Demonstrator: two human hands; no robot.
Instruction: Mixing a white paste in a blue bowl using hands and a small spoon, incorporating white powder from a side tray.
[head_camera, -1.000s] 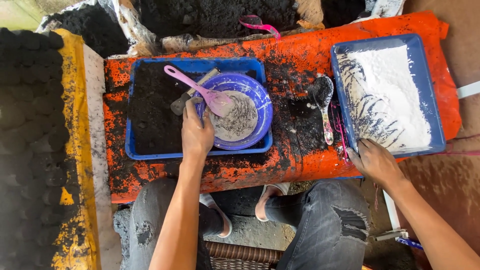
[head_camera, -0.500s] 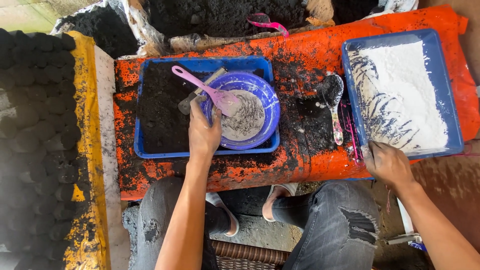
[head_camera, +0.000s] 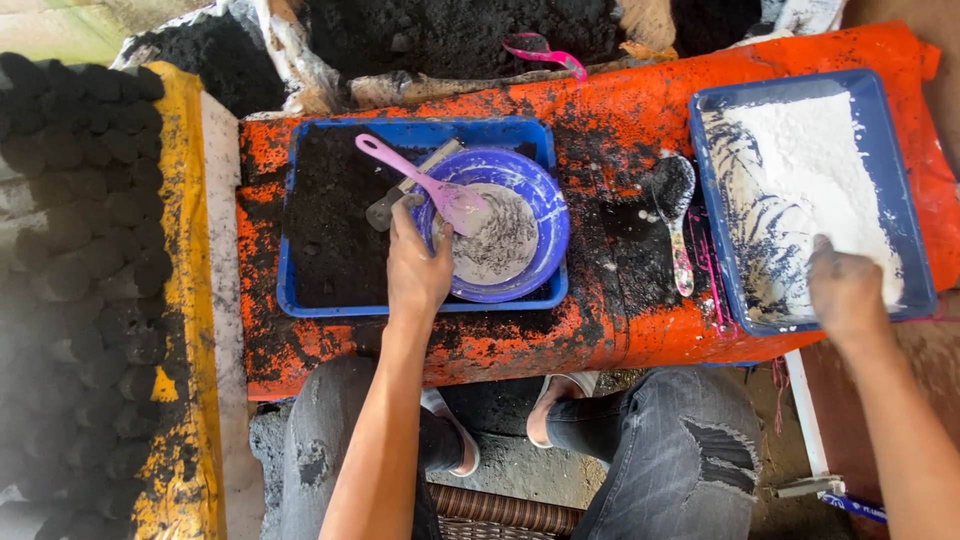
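Comparing this view with the two before it, I record one clear change: my right hand (head_camera: 845, 290) has moved up from the orange edge at lower right and now sits over the near rim of the blue tray of white powder (head_camera: 905, 190), at the right of the frame. Its fingers point into the powder and appear loosely curled; I cannot tell whether they pinch any. By my reading, the right hand has gone to the powder, while the mixing side is unchanged.

My left hand (head_camera: 418, 268) remains at centre frame, on the left rim of the purple bowl (head_camera: 545, 215), fingers narrow and closed about that rim. The bowl sits in the right part of the blue tray of black material (head_camera: 330, 225) and holds a grey, streaked mix (head_camera: 500, 240). A pink spoon (head_camera: 415, 175) rests with its head in the bowl and its handle pointing to the upper left. A dark-headed tool (head_camera: 383, 212) lies just beside the spoon, partly behind my fingers.

Between the two trays, a soiled spoon (head_camera: 675, 210) lies on the orange sheet (head_camera: 600, 90), untouched. Dark round lumps (head_camera: 90, 220) fill the left of the frame. More black material (head_camera: 450, 30) is heaped along the top.
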